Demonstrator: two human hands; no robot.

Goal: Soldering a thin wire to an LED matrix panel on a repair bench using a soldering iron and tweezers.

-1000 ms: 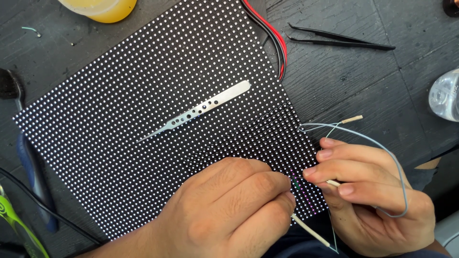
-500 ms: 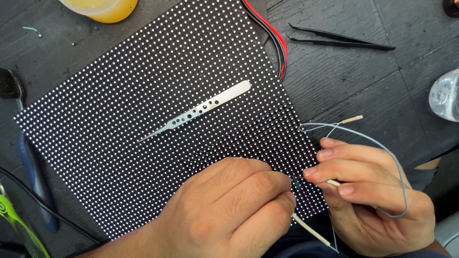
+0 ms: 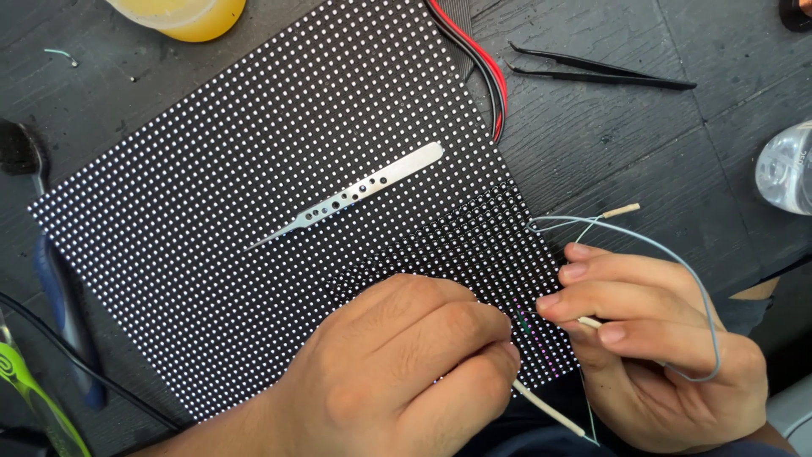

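1. Dotted panel [image 3: 279, 245]: lying flat and askew across the middle of the dark tabletop [image 3: 609, 144], near corner under both hands.
2. Left hand [image 3: 397, 372]: curled tight, pinching something at the fingertips over the panel's near right corner; pale stick [image 3: 545, 408] poking out beneath, whether gripped or not impossible to tell.
3. Right hand [image 3: 655, 355]: fingers closed on a thin pale probe, grey wire [image 3: 677, 262] looped over the knuckles.
4. Step in hand, by the look of it: probing a few lit coloured dots [image 3: 524, 323] at that corner; next move likely calls for a steady, exact tip placement.
5. Farther: silver tweezers [image 3: 347, 196] resting untouched mid-panel; black tweezers [image 3: 600, 72] near the far right edge.
6. Hidden or unclear: the tool tips, covered by fingers; yellow cup [image 3: 182, 13] cut off at the far edge.
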